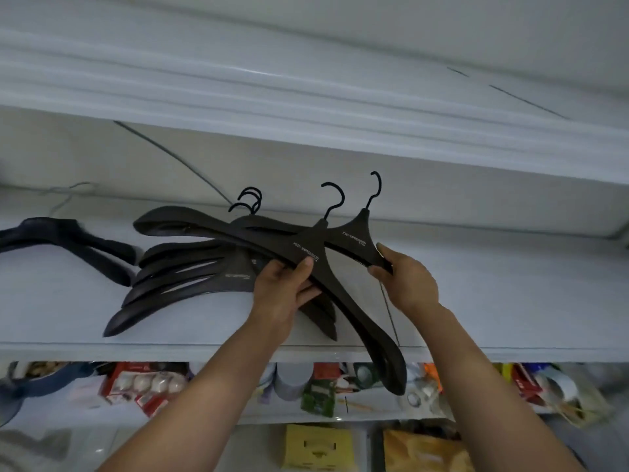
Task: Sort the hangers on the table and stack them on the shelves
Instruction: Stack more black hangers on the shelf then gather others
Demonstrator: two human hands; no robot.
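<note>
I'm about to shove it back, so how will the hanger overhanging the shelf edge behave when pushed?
Likely stiff: the hanger holds its thick curved shape though one arm juts unsupported past the shelf edge. Its smooth surface on the glossy shelf suggests easy sliding. Probably apt to pivot, since the left hand grips it only near the neck.

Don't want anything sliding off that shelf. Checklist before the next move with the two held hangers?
1. Left hand grips front hanger near its neck: ok.
2. Right hand grips rear hanger by one arm: ok.
3. Front hanger wholly over shelf: not ok, one arm hangs past the front edge.
4. Held hooks lined up with the stack: not ok, they sit to its right.
5. Stack squared up: not ok, arms fanned out.
</note>
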